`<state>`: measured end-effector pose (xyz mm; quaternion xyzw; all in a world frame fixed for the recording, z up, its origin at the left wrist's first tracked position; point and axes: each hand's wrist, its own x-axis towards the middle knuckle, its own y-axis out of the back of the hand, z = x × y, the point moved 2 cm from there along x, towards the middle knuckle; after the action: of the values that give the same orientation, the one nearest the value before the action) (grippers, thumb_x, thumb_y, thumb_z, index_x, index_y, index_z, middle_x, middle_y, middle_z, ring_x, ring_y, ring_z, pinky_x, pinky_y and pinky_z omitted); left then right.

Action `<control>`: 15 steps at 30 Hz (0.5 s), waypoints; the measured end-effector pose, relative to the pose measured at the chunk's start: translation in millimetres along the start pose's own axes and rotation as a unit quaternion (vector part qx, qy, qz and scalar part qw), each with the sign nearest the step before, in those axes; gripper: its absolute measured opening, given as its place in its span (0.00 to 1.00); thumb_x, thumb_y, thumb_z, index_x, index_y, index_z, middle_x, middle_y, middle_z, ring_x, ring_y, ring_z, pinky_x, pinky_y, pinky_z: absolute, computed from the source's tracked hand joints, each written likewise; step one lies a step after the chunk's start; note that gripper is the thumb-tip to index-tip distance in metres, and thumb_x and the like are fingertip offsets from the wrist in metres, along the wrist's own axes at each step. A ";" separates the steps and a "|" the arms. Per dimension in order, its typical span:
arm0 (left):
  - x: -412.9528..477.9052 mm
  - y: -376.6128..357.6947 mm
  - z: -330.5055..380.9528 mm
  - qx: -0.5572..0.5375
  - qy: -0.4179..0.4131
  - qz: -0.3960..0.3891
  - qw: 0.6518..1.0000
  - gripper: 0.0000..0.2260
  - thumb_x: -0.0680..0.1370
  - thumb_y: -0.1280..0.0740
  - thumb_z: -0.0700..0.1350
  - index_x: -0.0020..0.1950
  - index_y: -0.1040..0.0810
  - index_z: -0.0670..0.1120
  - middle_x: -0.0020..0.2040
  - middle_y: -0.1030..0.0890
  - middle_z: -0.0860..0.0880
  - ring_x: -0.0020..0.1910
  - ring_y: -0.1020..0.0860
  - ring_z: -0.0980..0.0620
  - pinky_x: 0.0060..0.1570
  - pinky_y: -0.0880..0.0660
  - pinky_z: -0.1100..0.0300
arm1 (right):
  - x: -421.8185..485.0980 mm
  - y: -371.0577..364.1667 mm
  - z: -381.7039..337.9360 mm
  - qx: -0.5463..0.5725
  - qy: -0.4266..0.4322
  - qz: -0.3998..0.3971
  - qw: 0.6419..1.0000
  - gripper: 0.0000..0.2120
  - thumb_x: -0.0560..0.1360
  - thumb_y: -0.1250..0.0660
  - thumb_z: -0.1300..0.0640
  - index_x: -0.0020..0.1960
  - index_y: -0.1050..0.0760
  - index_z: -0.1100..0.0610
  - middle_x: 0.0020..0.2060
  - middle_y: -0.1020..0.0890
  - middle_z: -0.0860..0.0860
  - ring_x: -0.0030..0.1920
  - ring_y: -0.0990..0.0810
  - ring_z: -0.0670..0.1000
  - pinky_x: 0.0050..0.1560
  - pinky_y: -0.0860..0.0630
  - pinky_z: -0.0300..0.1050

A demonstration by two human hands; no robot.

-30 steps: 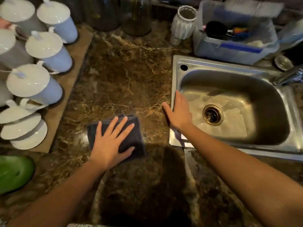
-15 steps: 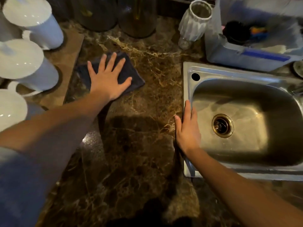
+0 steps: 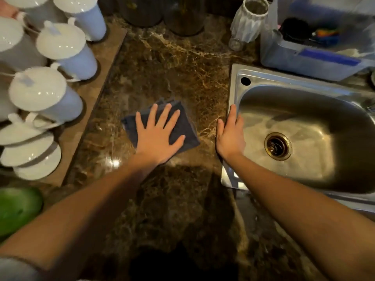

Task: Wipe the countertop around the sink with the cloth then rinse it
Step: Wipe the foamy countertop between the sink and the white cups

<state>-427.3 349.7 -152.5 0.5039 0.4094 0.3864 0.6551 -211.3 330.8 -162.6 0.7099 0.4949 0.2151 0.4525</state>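
Our left hand [image 3: 157,138], fingers spread, presses the folded dark cloth [image 3: 183,126] flat on the veined marble bench [image 3: 172,67]. Our right hand [image 3: 230,138] lies flat on the left rim of the steel sink [image 3: 284,78]. Far-edge jars [image 3: 142,11] are cut off.

A home kitchen: a brown marble surface [image 3: 172,74] holds an inset stainless steel sink [image 3: 300,94] with a drain [image 3: 277,146], lidded white mugs [image 3: 67,51] stand on a mat, and a plastic tub [image 3: 304,59] of washing-up things sits behind the sink.
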 end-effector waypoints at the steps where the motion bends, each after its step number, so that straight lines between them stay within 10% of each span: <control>1: -22.0 -3.6 5.9 -0.004 0.005 0.000 1.000 0.33 0.76 0.57 0.67 0.79 0.50 0.56 0.80 0.51 0.52 0.79 0.56 0.44 0.71 0.61 0.35 | 0.1 0.6 0.9 0.007 0.003 -0.007 1.000 0.29 0.82 0.49 0.44 0.79 0.56 0.48 0.76 0.44 0.59 0.72 0.36 0.63 0.65 0.31 0.60; 6: -127.2 -24.4 41.3 0.005 0.048 0.005 0.999 0.33 0.77 0.55 0.67 0.79 0.47 0.55 0.80 0.48 0.51 0.78 0.52 0.43 0.71 0.57 0.35 | -7.0 18.4 24.6 0.050 0.078 -0.173 0.981 0.35 0.81 0.45 0.42 0.79 0.61 0.48 0.78 0.55 0.61 0.78 0.54 0.59 0.74 0.47 0.55; 10: -168.7 -40.0 88.6 0.006 0.094 0.007 0.996 0.32 0.78 0.57 0.66 0.78 0.42 0.52 0.78 0.41 0.48 0.77 0.45 0.40 0.69 0.51 0.31 | -38.5 56.9 74.8 -0.024 0.233 -0.240 0.942 0.35 0.78 0.46 0.37 0.79 0.56 0.48 0.78 0.47 0.53 0.77 0.47 0.53 0.75 0.45 0.53; 15: -176.5 -52.9 161.2 -0.009 0.155 0.007 0.988 0.33 0.79 0.60 0.66 0.78 0.42 0.51 0.79 0.42 0.47 0.77 0.45 0.38 0.68 0.51 0.30 | -66.2 107.5 158.8 -0.140 0.228 -0.286 0.920 0.40 0.72 0.55 0.25 0.78 0.47 0.45 0.77 0.40 0.48 0.76 0.42 0.51 0.73 0.40 0.52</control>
<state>-337.7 121.9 -152.9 0.4348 0.4985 0.4682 0.5859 -64.7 192.3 -140.3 0.3988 0.7317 0.2999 0.4643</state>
